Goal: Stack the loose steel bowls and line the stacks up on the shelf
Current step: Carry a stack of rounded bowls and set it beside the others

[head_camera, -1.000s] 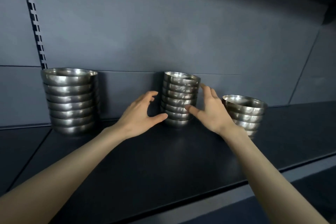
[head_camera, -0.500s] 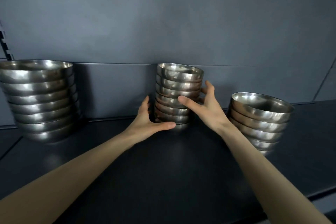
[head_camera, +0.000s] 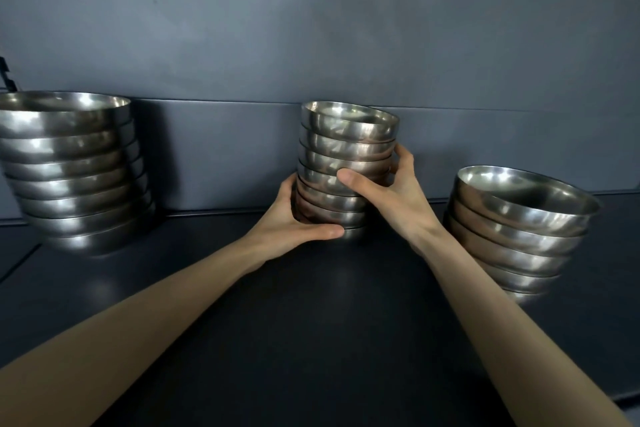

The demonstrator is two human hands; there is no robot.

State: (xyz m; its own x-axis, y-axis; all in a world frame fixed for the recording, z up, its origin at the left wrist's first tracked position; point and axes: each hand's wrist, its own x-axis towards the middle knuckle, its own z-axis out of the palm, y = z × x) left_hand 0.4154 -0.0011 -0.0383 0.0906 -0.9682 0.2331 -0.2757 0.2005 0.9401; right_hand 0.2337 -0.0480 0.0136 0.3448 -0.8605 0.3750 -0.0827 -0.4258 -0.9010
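1. The middle stack (head_camera: pixel 346 170) is clasped from both sides: the left hand (head_camera: pixel 294 218) is wrapped low around its base with the thumb across the front, and the right hand (head_camera: pixel 388 191) is closed higher up, thumb on the front and fingers curled behind.
2. The stack stands on the shelf (head_camera: pixel 311 322), close to the back panel (head_camera: pixel 225 156), and is held slightly askew, the top bowls leaning to the right of the grip.
3. The step in hand is judged to be squaring or shifting this stack into line.
4. Left of the grip a wider stack (head_camera: pixel 72 170) is seen; right of it and nearer, a shorter stack (head_camera: pixel 512 229).
5. Next, an even two-handed slide is called for, the base kept flat so that no bowl slips.
6. Whether the base is lifted cannot be told, as it is covered by the left hand; the wider stack is cut off at the frame edge.
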